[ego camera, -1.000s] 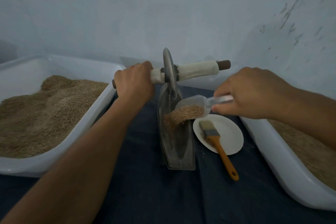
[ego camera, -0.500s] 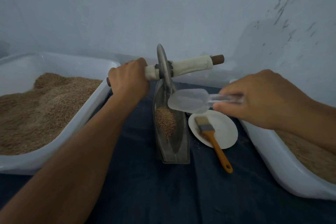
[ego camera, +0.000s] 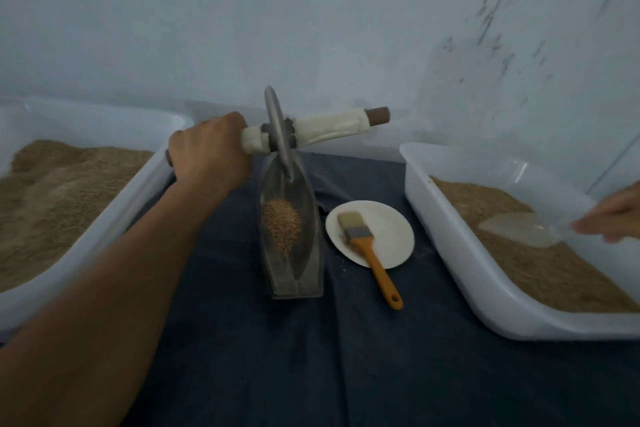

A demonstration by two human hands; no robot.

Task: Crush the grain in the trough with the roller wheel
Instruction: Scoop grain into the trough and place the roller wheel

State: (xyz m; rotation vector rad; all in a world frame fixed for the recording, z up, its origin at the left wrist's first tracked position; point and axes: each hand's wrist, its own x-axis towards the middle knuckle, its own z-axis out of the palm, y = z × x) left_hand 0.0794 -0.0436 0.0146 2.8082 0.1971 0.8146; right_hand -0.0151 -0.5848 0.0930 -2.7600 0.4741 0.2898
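Two hands are in view. The left hand [ego camera: 209, 149] reaches forward on an extended forearm, fingers curled around the left half of the axle handle [ego camera: 325, 130] of the roller wheel [ego camera: 278, 130]. The wheel stands on edge, its lower rim set in the far end of the metal trough [ego camera: 298, 274]. The handle's right half, wrapped in pale cloth, projects free and tilts slightly upward.

The right hand [ego camera: 611, 220] sits at the right frame edge, over the right tub [ego camera: 450, 236]. It holds the handle of a clear plastic scoop [ego camera: 519, 230], which lies low over the grain in that tub; motion blur hides the exact finger positions.

The grain [ego camera: 281, 227] forms a small heap in the middle of the trough, nearer than the wheel.

A dark blue cloth [ego camera: 311, 357] covers the table. The trough sits between two white plastic tubs; the left tub [ego camera: 114, 204] holds a tall mound of grain. Just right of the trough lies a white plate [ego camera: 391, 229] carrying a brush [ego camera: 367, 246] with an orange handle that extends past the plate's near rim. A pale, scuffed wall [ego camera: 311, 28] stands behind.
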